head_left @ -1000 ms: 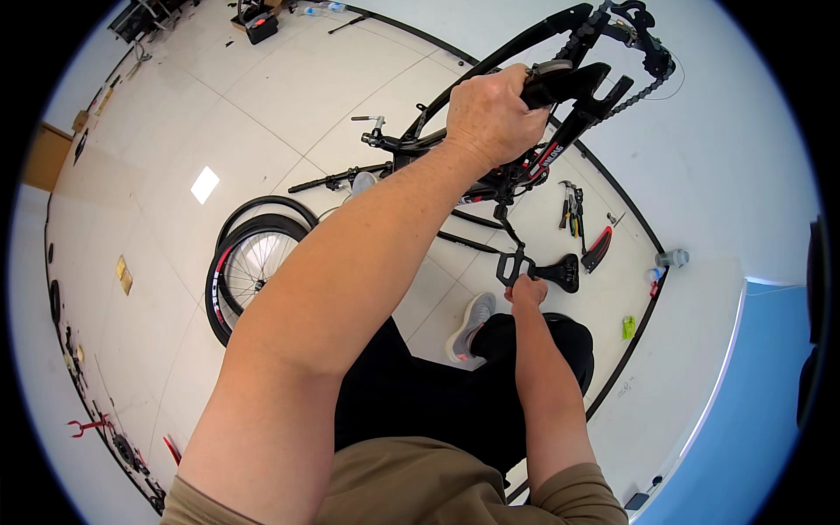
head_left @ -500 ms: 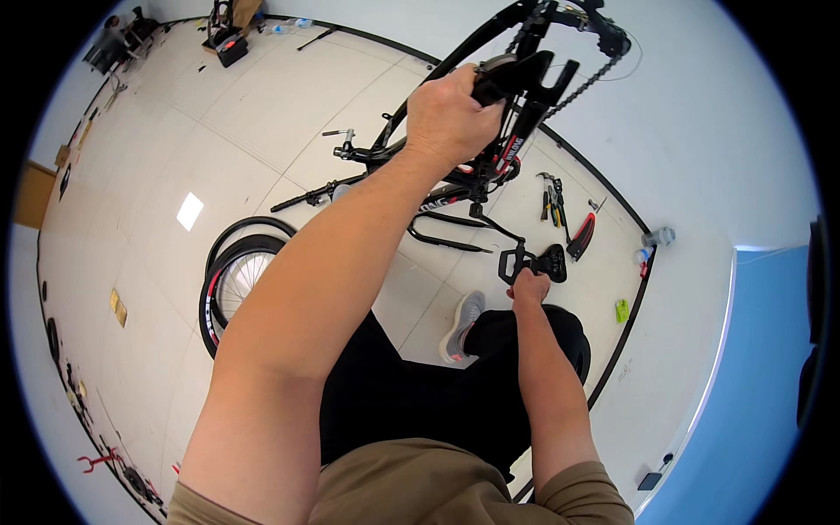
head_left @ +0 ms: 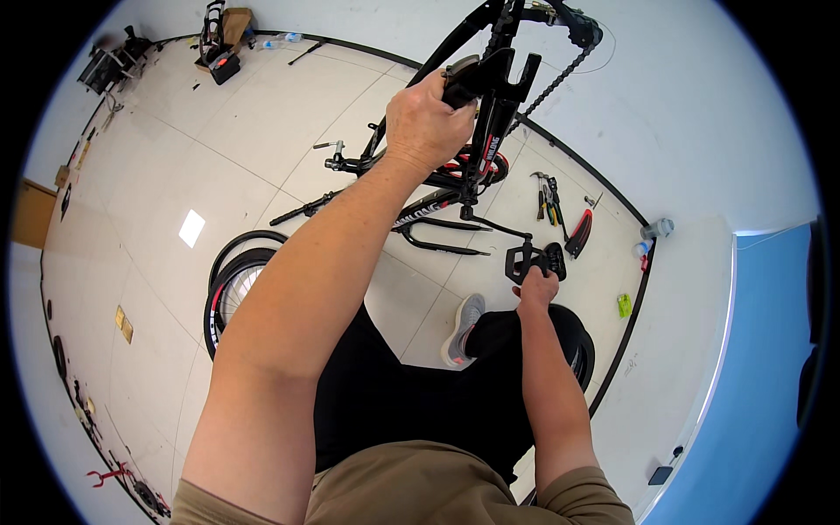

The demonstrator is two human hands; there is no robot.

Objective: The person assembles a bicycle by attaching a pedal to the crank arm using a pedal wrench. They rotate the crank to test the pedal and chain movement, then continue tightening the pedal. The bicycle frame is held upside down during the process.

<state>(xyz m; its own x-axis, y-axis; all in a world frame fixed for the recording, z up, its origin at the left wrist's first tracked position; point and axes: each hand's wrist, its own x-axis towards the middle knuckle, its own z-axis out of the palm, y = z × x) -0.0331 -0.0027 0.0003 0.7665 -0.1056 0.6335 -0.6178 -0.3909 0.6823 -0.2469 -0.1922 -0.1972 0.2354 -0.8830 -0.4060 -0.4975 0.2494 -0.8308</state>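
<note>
A black bicycle frame [head_left: 499, 122] stands tilted before me, with its slotted end raised. My left hand [head_left: 429, 122] is closed round the frame close to that end; part of its grip is hidden behind the fingers. Lower down, my right hand [head_left: 537, 287] grips a black pedal [head_left: 522, 262], its fingers partly hidden. A crank arm [head_left: 497, 226] joins this pedal to the frame. The chain [head_left: 560, 77] hangs in a slant from the rear derailleur [head_left: 582, 31] toward the red-edged chainring [head_left: 500, 168].
Pliers and a hammer [head_left: 546, 198] lie on the floor to the right, beside a red-and-black saw-like tool [head_left: 578, 234]. A black saddle [head_left: 555, 261] is behind the pedal. Wheels [head_left: 215, 302] lie at left. A black fork [head_left: 442, 248] rests below the frame. Bottles [head_left: 656, 229] stand by the wall.
The frame's raised end and my left hand have shifted left in view. The pedal and my right hand have moved slightly right, with the crank arm lying a bit flatter.
</note>
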